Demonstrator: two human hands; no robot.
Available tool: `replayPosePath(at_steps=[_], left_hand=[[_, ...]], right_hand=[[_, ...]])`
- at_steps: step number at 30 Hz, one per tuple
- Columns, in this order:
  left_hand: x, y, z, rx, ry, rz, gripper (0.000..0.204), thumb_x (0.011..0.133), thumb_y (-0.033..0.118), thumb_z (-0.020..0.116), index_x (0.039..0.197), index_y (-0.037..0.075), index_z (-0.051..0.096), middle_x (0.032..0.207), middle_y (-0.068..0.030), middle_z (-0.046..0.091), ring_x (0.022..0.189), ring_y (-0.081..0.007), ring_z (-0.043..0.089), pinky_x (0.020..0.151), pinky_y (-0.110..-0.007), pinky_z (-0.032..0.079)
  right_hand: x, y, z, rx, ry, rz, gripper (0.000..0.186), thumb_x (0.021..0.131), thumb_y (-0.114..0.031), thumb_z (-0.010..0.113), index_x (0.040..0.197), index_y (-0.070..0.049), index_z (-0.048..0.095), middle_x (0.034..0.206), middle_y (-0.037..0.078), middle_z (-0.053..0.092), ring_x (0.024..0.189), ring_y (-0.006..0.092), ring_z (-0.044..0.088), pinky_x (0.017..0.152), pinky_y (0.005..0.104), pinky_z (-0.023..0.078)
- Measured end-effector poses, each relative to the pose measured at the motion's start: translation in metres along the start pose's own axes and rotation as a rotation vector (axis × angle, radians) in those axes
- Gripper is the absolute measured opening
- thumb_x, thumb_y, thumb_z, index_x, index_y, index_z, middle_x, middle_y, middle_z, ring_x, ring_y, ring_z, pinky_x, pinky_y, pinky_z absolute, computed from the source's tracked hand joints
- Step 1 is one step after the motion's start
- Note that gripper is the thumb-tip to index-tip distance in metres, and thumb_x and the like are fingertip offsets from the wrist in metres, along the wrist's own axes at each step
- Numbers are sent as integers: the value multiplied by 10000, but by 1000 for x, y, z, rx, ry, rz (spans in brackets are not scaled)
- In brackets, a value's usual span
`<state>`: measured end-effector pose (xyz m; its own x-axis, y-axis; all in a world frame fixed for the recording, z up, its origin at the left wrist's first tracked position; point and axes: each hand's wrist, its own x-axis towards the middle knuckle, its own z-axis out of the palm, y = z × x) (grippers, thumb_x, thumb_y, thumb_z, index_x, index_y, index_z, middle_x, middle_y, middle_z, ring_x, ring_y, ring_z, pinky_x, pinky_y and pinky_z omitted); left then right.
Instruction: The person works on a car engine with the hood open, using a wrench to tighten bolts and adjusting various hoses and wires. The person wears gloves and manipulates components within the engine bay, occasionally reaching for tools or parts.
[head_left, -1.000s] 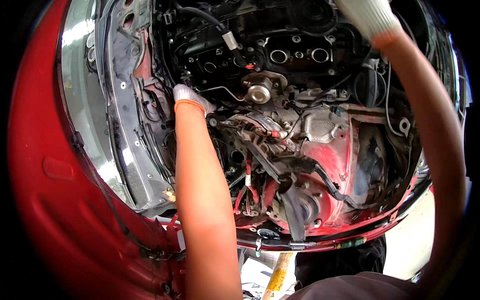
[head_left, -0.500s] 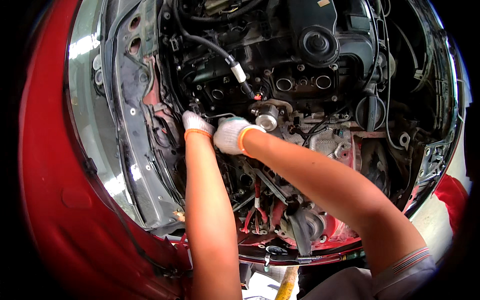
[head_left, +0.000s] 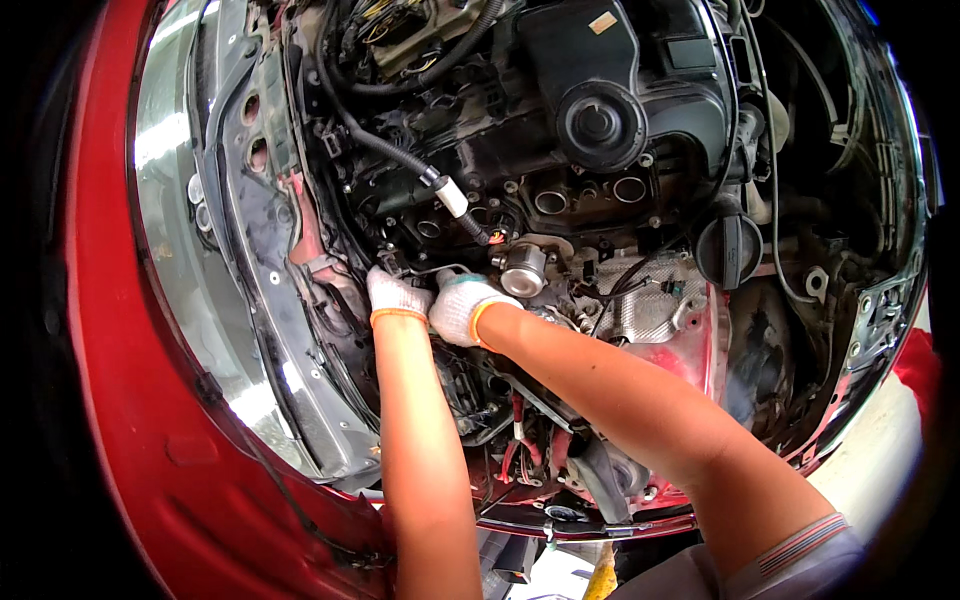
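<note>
My left hand (head_left: 398, 294), in a white knit glove with an orange cuff, reaches down beside the engine near the windshield side. Its fingers are hidden among the dark parts. Close on its right, my right hand (head_left: 466, 305) wears a matching glove and looks curled, its fingertips out of sight; what it grips cannot be made out. A thin metal pipe (head_left: 440, 268) runs just beyond both gloves. Right of my right hand sits a round silver metal pump-like part (head_left: 524, 270). Above it hangs a corrugated black cable with a white sleeve (head_left: 453, 197), its orange-red end loose.
The black engine cover with a round cap (head_left: 602, 122) fills the far side. A black knob-like cap (head_left: 729, 250) stands at right, near a silver heat shield (head_left: 640, 300). Red cables (head_left: 520, 450) lie nearer me. A red fender (head_left: 230, 470) borders the left.
The view has shifted, so the engine and both hands sit lower in the picture. Both gloves stay at about the same spot beside the engine.
</note>
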<state>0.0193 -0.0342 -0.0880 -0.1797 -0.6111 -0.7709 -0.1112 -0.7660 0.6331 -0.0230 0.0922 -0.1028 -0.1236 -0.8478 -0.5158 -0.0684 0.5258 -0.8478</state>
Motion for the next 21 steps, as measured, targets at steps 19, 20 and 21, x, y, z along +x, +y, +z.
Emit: replayPosePath(at_steps=[19,20,21], left_hand=[[12,10,-36,599,-356,167,415,986,159,422,1343,19,579,1327,-144,656,1167,-301,637,1054,-449,499],[10,7,-31,709,-328,218,424,990,170,410,1350,20,574,1327,-148,655,1171,-306,634,1058,-456,494],[8,4,-26,818,-299,270,434,994,181,398,1358,20,570,1327,-152,654,1175,-311,632,1062,-463,490]], right_hand=[[-37,-19,-37,266,-20,212,487,915,-249,569,1372,-82,548,1418,202,579,1262,386,600,1028,461,509],[-35,-16,-36,257,-11,210,484,915,-249,567,1368,-77,551,1417,202,579,1266,384,597,1030,458,508],[-33,-15,-35,248,-2,207,481,916,-249,565,1363,-72,554,1416,203,580,1269,381,595,1032,456,506]])
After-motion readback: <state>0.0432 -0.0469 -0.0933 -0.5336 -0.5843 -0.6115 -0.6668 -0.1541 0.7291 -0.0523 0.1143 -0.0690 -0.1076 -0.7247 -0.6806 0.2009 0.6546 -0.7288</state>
